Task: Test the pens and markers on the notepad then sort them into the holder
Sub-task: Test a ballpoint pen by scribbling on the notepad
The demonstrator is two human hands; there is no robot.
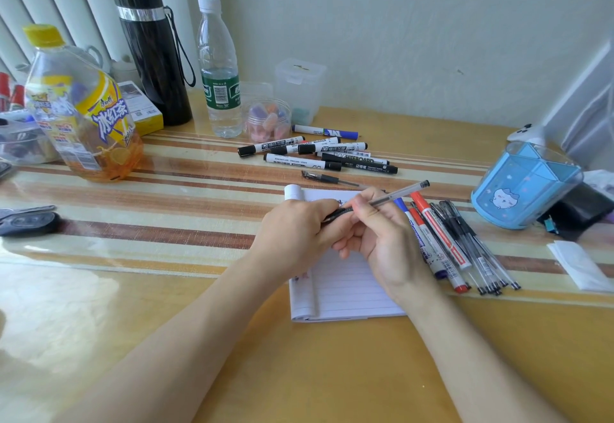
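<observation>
Over the lined notepad (345, 286) my two hands meet on one clear gel pen (398, 193) with a black grip. My right hand (382, 236) holds its barrel, the far end pointing up and right. My left hand (299, 233) grips the pen's dark front end or cap. A pile of black and white markers (319, 155) lies behind the notepad, with a black pen (329, 178) in front of it. A row of red, blue and clear pens (455, 243) lies to the right. The blue pen holder (521, 186) stands at the right.
At the back left stand an iced tea bottle (79, 103), a black flask (153, 50) and a water bottle (219, 70). A small jar (267, 120) and clear box (299, 90) sit behind the markers. Keys (26, 221) lie at the left, folded paper (581, 266) at the right.
</observation>
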